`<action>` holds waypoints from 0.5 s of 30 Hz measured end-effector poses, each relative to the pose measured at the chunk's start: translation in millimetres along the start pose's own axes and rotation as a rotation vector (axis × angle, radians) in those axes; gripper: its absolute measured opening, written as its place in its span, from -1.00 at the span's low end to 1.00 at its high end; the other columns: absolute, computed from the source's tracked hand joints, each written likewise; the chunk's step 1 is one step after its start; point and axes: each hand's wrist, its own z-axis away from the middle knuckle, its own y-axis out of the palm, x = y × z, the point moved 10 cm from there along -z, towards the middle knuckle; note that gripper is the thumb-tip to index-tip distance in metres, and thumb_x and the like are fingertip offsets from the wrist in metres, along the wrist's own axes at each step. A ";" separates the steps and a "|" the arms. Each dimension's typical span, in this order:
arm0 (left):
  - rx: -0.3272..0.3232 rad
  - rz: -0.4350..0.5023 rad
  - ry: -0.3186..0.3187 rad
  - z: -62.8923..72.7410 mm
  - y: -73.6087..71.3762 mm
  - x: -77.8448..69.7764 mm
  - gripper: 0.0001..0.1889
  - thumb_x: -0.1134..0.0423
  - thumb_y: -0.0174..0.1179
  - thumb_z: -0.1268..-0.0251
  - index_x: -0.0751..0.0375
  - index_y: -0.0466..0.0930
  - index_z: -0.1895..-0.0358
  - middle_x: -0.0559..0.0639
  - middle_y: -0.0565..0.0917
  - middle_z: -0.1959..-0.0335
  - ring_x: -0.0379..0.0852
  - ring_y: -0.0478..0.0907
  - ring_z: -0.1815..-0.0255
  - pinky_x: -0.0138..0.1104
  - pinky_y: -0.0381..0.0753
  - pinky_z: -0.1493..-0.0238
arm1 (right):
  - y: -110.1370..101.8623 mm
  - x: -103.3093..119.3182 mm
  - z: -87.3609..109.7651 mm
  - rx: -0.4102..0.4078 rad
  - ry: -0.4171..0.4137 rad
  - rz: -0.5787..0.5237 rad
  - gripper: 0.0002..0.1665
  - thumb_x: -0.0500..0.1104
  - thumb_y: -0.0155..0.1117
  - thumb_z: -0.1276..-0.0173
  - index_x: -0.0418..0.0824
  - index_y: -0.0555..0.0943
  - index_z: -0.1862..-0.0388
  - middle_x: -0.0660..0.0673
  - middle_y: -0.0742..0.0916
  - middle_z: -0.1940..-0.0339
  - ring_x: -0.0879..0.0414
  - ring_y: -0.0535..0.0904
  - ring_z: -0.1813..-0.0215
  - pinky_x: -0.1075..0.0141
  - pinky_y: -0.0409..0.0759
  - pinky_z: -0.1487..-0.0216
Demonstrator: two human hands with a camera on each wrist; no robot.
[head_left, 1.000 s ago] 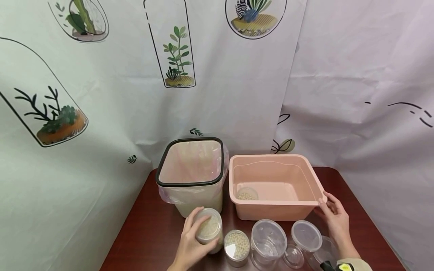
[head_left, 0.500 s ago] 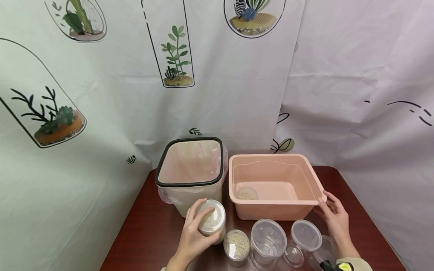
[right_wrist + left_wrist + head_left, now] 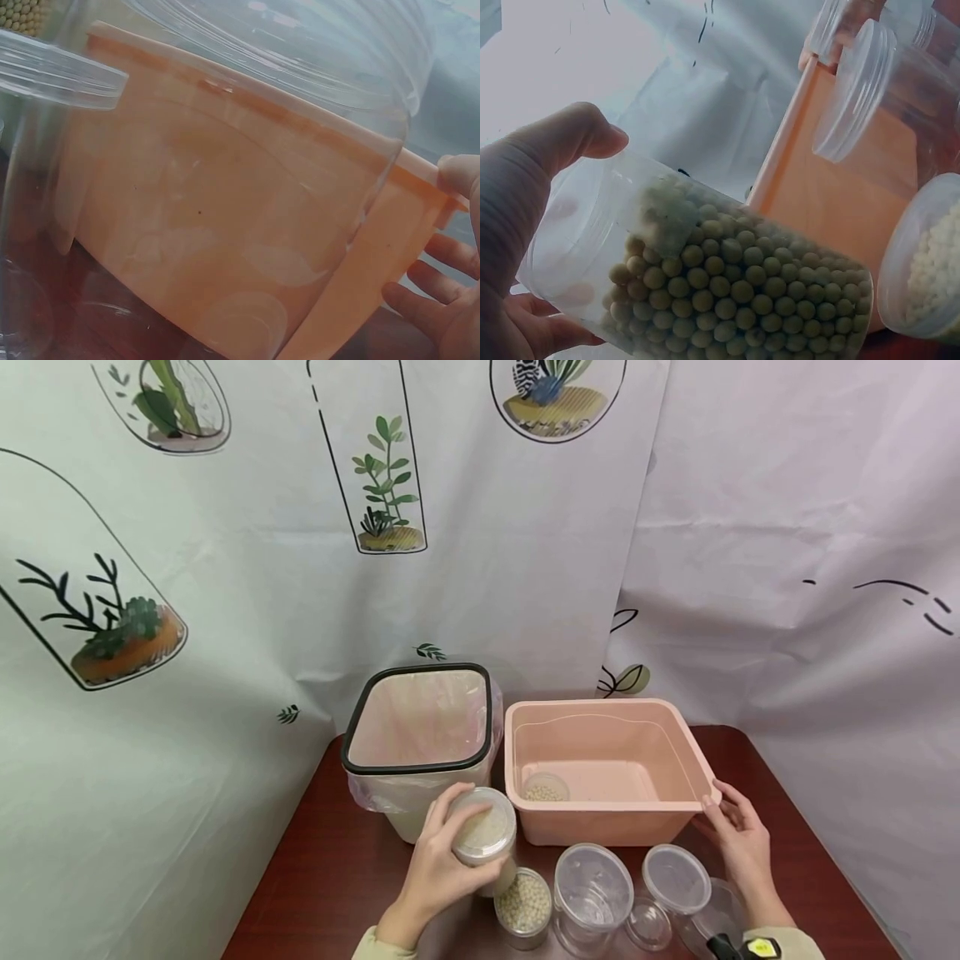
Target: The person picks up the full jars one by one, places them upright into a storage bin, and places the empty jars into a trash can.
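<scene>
My left hand (image 3: pixel 448 864) holds a clear lidded jar (image 3: pixel 487 835) round its top, lifted in front of the bin. In the left wrist view this jar (image 3: pixel 735 292) is tilted and largely filled with small round greenish balls. My right hand (image 3: pixel 738 852) grips the front right corner of the pink basin (image 3: pixel 607 822). In the right wrist view its thumb lies on the basin's rim (image 3: pixel 421 165) and the fingers are below. Inside the basin, at the front left, is a round container of pale balls (image 3: pixel 546 787). Another jar of pale balls (image 3: pixel 523 906) stands beside the held jar.
Behind my left hand stands a bin (image 3: pixel 438 802) with a black rim and a plastic liner. Along the front of the dark red table (image 3: pixel 300 885) are a clear jar (image 3: pixel 592 893), a smaller container (image 3: pixel 677 881) and a round clear piece (image 3: pixel 648 927). A printed cloth (image 3: pixel 510 593) hangs behind.
My left hand has lifted the jar and carried it right and slightly away from me, towards the basin. The right hand stays at the basin's corner.
</scene>
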 end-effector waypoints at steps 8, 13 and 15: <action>0.008 0.050 0.064 -15.7 5.6 -16.0 -0.32 0.16 0.49 0.45 0.06 0.57 -0.01 0.15 0.41 -0.15 0.03 0.39 -0.11 -0.20 0.55 0.11 | 30.3 58.8 31.5 -0.032 0.047 0.027 -0.44 -0.20 0.30 -0.24 -0.13 0.45 -0.24 0.05 0.59 0.14 0.32 0.60 0.19 0.41 0.60 0.29; 0.011 0.058 0.113 -28.6 7.9 -26.3 -0.33 0.14 0.48 0.44 0.06 0.57 -0.01 0.15 0.41 -0.15 0.05 0.39 -0.11 -0.15 0.56 0.11 | 36.0 69.6 38.2 -0.061 0.108 0.058 -0.42 -0.22 0.27 -0.26 -0.17 0.40 -0.27 0.06 0.56 0.16 0.38 0.57 0.21 0.45 0.59 0.26; 0.019 0.065 0.122 -33.2 10.2 -28.5 -0.34 0.13 0.47 0.43 0.06 0.57 0.00 0.15 0.41 -0.15 0.05 0.39 -0.11 -0.16 0.55 0.10 | 36.1 70.5 38.0 -0.059 0.109 0.065 -0.42 -0.22 0.26 -0.27 -0.17 0.39 -0.28 0.05 0.55 0.15 0.39 0.57 0.21 0.46 0.59 0.27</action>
